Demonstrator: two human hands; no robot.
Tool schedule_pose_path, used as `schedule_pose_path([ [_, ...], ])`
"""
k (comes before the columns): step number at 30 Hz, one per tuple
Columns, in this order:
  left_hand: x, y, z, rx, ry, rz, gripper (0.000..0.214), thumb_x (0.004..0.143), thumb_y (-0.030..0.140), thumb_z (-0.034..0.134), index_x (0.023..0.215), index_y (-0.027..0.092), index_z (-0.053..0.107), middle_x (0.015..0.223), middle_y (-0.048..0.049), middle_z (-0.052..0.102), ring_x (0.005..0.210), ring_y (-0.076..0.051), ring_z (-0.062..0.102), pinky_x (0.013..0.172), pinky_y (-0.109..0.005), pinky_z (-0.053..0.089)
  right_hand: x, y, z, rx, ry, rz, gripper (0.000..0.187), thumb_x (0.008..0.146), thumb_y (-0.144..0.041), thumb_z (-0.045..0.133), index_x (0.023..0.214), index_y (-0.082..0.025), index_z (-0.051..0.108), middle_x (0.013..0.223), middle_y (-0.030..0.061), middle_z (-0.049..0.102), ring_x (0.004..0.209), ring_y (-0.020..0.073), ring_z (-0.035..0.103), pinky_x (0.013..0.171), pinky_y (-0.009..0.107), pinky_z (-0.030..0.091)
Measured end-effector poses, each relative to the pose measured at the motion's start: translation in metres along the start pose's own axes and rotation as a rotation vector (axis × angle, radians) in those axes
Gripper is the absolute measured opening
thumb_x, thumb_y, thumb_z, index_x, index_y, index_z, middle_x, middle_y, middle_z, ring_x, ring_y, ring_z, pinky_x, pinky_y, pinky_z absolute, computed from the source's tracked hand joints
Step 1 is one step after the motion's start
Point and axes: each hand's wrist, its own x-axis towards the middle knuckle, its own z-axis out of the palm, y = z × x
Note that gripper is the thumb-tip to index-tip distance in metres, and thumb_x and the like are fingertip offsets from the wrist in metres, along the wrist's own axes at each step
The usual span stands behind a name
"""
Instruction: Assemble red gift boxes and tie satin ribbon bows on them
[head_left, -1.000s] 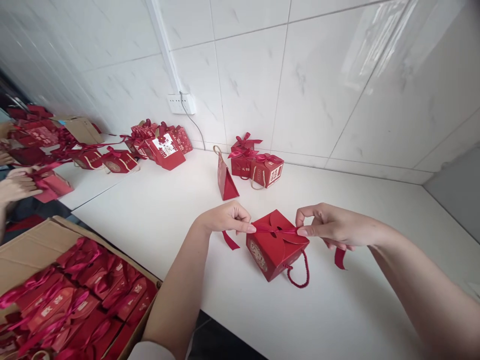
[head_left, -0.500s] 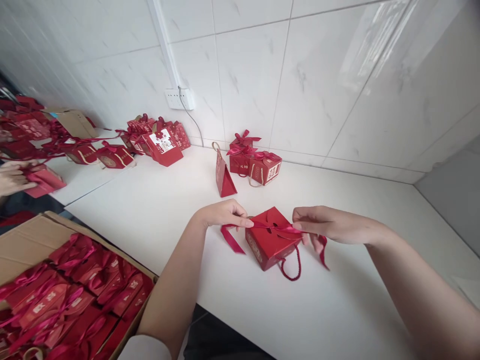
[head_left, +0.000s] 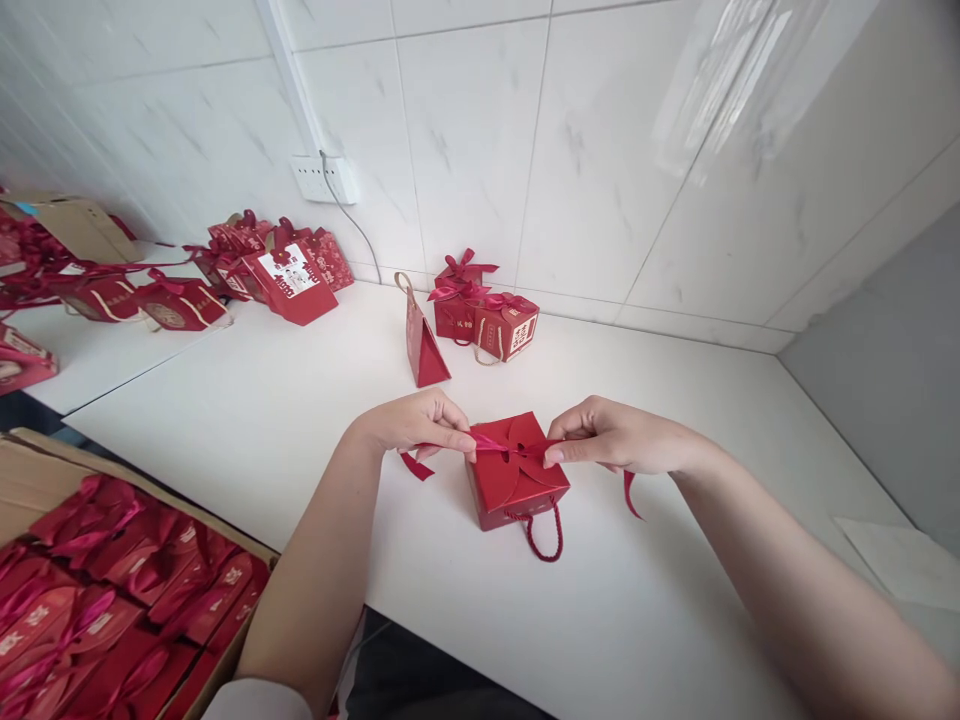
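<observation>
A red gift box [head_left: 499, 487] with overlapping curved top flaps sits on the white table before me. A dark red cord handle [head_left: 556, 545] hangs from its near side. Across the lid runs a magenta satin ribbon [head_left: 493, 443], crossed at the middle. My left hand [head_left: 431, 425] pinches the ribbon at the box's left edge, with a loose tail beyond the fingers. At the right edge my right hand [head_left: 600, 435] pinches the other end, whose tail [head_left: 632, 497] dangles under the palm.
Behind the box stand a triangular red box [head_left: 426, 350] and several ribboned boxes [head_left: 508, 328]. More red boxes [head_left: 296, 285] line the wall at left. A cardboard carton [head_left: 262, 552] full of ribboned boxes is at lower left. A socket [head_left: 324, 180] with a cable is on the tiled wall.
The view has shifted right. The box has turned slightly and its flaps lie flatter. Both hands still grip the ribbon, the right one nearer the lid's centre. The co-worker's hand at left is mostly out of view.
</observation>
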Motion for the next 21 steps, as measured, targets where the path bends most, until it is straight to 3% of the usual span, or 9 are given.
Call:
schedule_pose_path([
  [3, 0.0, -0.001, -0.001, -0.029, -0.016, 0.04, 0.028, 0.082, 0.041, 0.069, 0.076, 0.014, 0.076, 0.054, -0.0023, 0.06, 0.041, -0.005, 0.042, 0.037, -0.018, 0.029, 0.0, 0.002, -0.002, 0.015, 0.005, 0.002, 0.038, 0.081, -0.055, 0.067, 0.092, -0.019, 0.07, 0.058, -0.0068, 0.039, 0.047, 0.0066, 0.025, 0.042, 0.024, 0.02],
  [6, 0.001, -0.003, 0.0, -0.03, -0.06, 0.086, 0.027, 0.081, 0.038, 0.07, 0.068, 0.014, 0.074, 0.06, -0.0055, 0.065, 0.053, -0.01, 0.057, 0.046, -0.019, 0.042, 0.0, 0.003, -0.002, 0.03, -0.01, 0.007, 0.037, 0.084, -0.051, 0.064, 0.105, -0.021, 0.069, 0.056, -0.0086, 0.031, 0.046, 0.0066, 0.022, 0.041, 0.023, 0.018],
  [10, 0.003, -0.011, -0.003, -0.016, -0.112, 0.054, 0.024, 0.078, 0.038, 0.072, 0.073, 0.014, 0.076, 0.067, -0.0077, 0.07, 0.058, -0.014, 0.062, 0.056, -0.024, 0.05, 0.005, 0.006, 0.001, 0.023, -0.012, 0.001, 0.034, 0.084, -0.052, 0.064, 0.095, -0.019, 0.066, 0.057, -0.0087, 0.033, 0.047, 0.0062, 0.021, 0.041, 0.022, 0.019],
  [13, -0.001, -0.011, -0.007, 0.061, -0.059, -0.011, 0.03, 0.079, 0.043, 0.07, 0.074, 0.014, 0.075, 0.076, -0.0094, 0.072, 0.07, -0.018, 0.066, 0.065, -0.028, 0.052, 0.008, 0.009, 0.002, 0.024, -0.031, 0.001, 0.035, 0.084, -0.053, 0.063, 0.09, -0.019, 0.062, 0.054, -0.0096, 0.031, 0.046, 0.006, 0.019, 0.041, 0.022, 0.017],
  [14, -0.004, -0.008, -0.008, 0.099, 0.013, -0.01, 0.03, 0.079, 0.044, 0.07, 0.078, 0.015, 0.074, 0.081, -0.0092, 0.072, 0.075, -0.018, 0.066, 0.068, -0.029, 0.051, 0.009, 0.01, 0.002, 0.023, -0.033, 0.0, 0.035, 0.084, -0.054, 0.063, 0.089, -0.019, 0.061, 0.054, -0.0097, 0.031, 0.046, 0.0059, 0.018, 0.041, 0.022, 0.017],
  [16, -0.016, 0.005, -0.003, 0.17, 0.306, 0.094, 0.026, 0.079, 0.042, 0.07, 0.087, 0.017, 0.072, 0.093, -0.008, 0.071, 0.085, -0.019, 0.065, 0.076, -0.031, 0.051, 0.009, 0.011, 0.003, 0.011, -0.034, -0.003, 0.035, 0.085, -0.055, 0.062, 0.089, -0.02, 0.06, 0.055, -0.0093, 0.032, 0.046, 0.0062, 0.019, 0.042, 0.022, 0.018],
  [18, -0.033, 0.025, 0.014, 0.211, 0.753, 0.353, 0.022, 0.08, 0.039, 0.07, 0.093, 0.022, 0.069, 0.1, -0.0061, 0.067, 0.093, -0.019, 0.061, 0.086, -0.034, 0.049, 0.009, 0.012, 0.003, -0.011, -0.036, -0.002, 0.036, 0.086, -0.057, 0.06, 0.091, -0.02, 0.06, 0.055, -0.0087, 0.033, 0.047, 0.0068, 0.022, 0.042, 0.022, 0.021],
  [19, -0.043, 0.036, 0.027, 0.218, 0.901, 0.494, 0.017, 0.082, 0.038, 0.067, 0.091, 0.023, 0.068, 0.095, -0.0053, 0.065, 0.09, -0.019, 0.06, 0.086, -0.035, 0.048, 0.009, 0.012, 0.003, -0.02, -0.037, 0.002, 0.037, 0.086, -0.058, 0.059, 0.092, -0.021, 0.06, 0.056, -0.0085, 0.032, 0.047, 0.007, 0.023, 0.042, 0.021, 0.023],
  [21, -0.067, 0.056, 0.059, 0.15, 1.034, 0.806, 0.015, 0.08, 0.046, 0.064, 0.086, 0.032, 0.068, 0.081, -0.0031, 0.062, 0.08, -0.02, 0.058, 0.076, -0.037, 0.05, 0.009, 0.012, 0.004, -0.027, -0.036, 0.012, 0.038, 0.086, -0.059, 0.058, 0.092, -0.022, 0.06, 0.056, -0.0083, 0.031, 0.047, 0.0072, 0.024, 0.042, 0.021, 0.024],
])
